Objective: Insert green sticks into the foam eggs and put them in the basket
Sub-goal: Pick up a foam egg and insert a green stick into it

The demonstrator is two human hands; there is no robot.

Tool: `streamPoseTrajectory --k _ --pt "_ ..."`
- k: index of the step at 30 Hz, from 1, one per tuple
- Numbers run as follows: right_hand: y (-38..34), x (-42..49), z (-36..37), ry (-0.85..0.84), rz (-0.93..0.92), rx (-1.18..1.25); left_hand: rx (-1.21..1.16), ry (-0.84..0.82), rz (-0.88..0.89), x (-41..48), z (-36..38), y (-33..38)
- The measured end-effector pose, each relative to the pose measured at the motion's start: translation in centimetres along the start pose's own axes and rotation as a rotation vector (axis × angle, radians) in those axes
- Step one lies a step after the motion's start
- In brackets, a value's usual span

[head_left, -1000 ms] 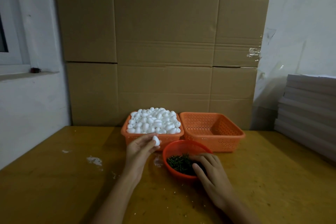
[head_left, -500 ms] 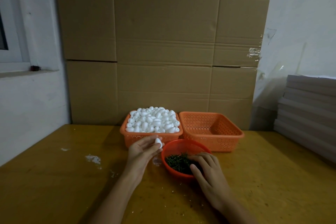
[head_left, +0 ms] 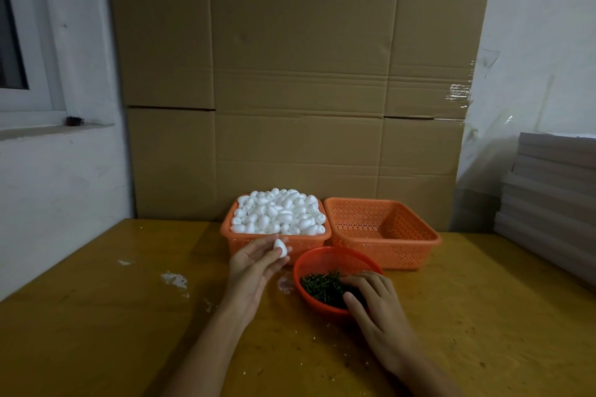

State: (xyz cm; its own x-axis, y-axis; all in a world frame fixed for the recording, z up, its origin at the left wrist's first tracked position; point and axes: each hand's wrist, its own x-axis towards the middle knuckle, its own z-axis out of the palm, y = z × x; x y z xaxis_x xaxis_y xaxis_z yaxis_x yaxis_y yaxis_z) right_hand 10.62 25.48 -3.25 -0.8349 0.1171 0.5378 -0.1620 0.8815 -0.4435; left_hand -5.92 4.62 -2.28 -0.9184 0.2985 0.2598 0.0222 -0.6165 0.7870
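Yellow-brown wooden table (head_left: 96,332) stands against a wall of flat cardboard sheets (head_left: 300,74), with a window frame (head_left: 32,42) at the left. On the near side the left hand (head_left: 254,264) is raised a little over the table, palm turned inward, and it pinches one white foam egg (head_left: 280,247) between the thumb and the fingertips, just in front of the full basket (head_left: 245,243). The right hand (head_left: 377,309) lies palm down over the near edge of the round orange bowl (head_left: 325,259), its fingers bent down into the green sticks (head_left: 321,285); whether it already holds a stick cannot be told, because the fingers cover that place. The full basket carries a heap of foam eggs (head_left: 277,213). Touching it on the right is the second orange basket (head_left: 403,248), with only its perforated bottom visible inside. White crumbs (head_left: 174,279) lie on the table left of the hands, and a stack of pale boards (head_left: 554,190) stands at the far right.
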Motion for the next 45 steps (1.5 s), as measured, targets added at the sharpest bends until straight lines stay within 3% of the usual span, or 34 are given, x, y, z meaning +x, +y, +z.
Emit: streamPoseTrajectory --k 25,36,45 --pt "0.5 -0.2 0.5 0.013 0.005 0.003 0.045 -0.052 0.001 -0.1 -0.3 0.3" --pt "1.1 -0.2 1.0 0.034 -0.009 0.004 -0.174 -0.085 -0.062 0.1 -0.3 0.7" --pt "1.1 -0.3 1.0 0.052 -0.012 0.019 -0.193 -0.15 -0.094 0.4 -0.6 0.4"
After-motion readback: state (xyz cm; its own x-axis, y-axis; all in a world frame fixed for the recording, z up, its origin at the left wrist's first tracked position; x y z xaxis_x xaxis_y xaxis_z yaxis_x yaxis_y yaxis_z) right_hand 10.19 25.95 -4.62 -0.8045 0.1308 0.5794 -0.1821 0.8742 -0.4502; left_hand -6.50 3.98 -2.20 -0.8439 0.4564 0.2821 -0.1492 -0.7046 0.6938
